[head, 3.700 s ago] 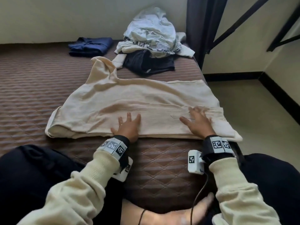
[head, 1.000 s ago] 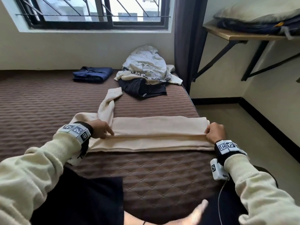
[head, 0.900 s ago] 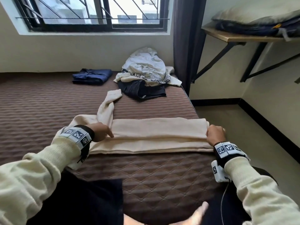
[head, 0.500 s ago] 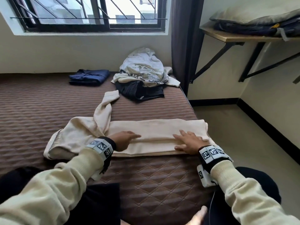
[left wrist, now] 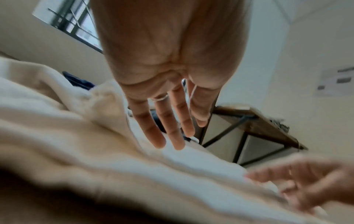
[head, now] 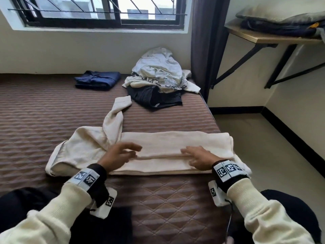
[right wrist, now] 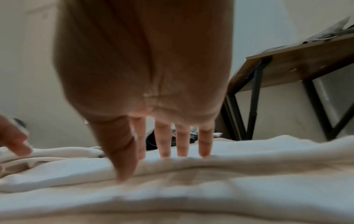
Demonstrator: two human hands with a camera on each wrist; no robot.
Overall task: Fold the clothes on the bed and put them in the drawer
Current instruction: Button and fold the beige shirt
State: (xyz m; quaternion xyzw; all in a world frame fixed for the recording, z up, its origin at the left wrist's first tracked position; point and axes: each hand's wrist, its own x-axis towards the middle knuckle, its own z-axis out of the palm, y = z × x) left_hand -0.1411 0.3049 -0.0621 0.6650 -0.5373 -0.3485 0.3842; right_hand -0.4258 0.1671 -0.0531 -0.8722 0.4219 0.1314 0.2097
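Far ahead of the left hand, by the wall, a folded blue garment (head: pixel 97 80) lies on the brown bed (head: pixel 44 120). To its right sits a messy pile of clothes (head: pixel 158 76), light ones on top and a dark one below.

The cream sweater (head: pixel 167 147) lies right under both hands, folded into a long strip across the bed. Its left end is still bunched up just left of the left hand. One sleeve (head: pixel 114 120) sticks out from there and points away toward the pile.

The left hand (head: pixel 117 155) is over the left part of the strip. Its fingers (left wrist: pixel 172 121) are straight and a little spread. It holds nothing. In the left wrist view the fingertips are very close to the cloth, but it is hard to tell if they touch it.

The right hand (head: pixel 198 157) is on the right part of the strip. Its fingers (right wrist: pixel 182 139) are straight and spread too, and the tips press down on the top fold. It grips nothing.

To the right of the right hand, the bed ends and the floor (head: pixel 263 147) starts. Up on the wall there is a wooden shelf (head: pixel 274 38) with dark bedding on it.
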